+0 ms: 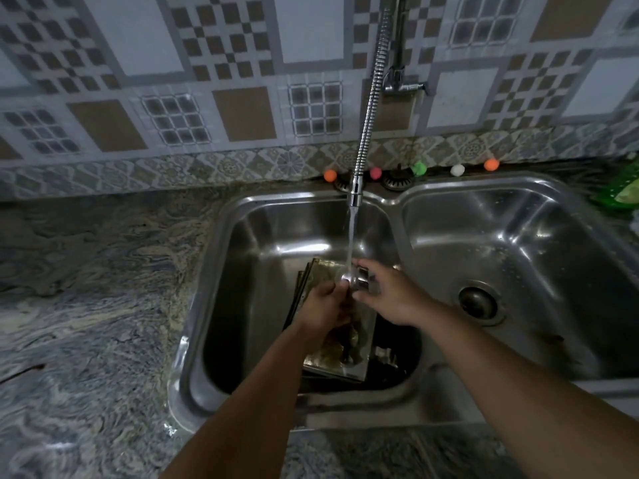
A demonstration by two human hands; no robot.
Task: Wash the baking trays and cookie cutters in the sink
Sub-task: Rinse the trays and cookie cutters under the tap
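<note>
Both hands, left [325,305] and right [387,295], grip round metal cookie cutter [359,280] under tap stream [351,236], above baking trays [332,357] in left sink basin [242,271].

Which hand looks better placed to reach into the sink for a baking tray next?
Probably the left hand: it hovers directly above the stacked baking trays, while the right hand grips the small metal cutter under the water.

1. Wall tiles [207,46]: grey, white and brown checks.
2. Counter [86,288]: grey-blue marbled swirls.
3. Sink [518,236]: shiny silver steel.
4. Small balls [330,174]: orange, pink, green, white.
5. Trays [332,361]: perhaps dark gold.
</note>
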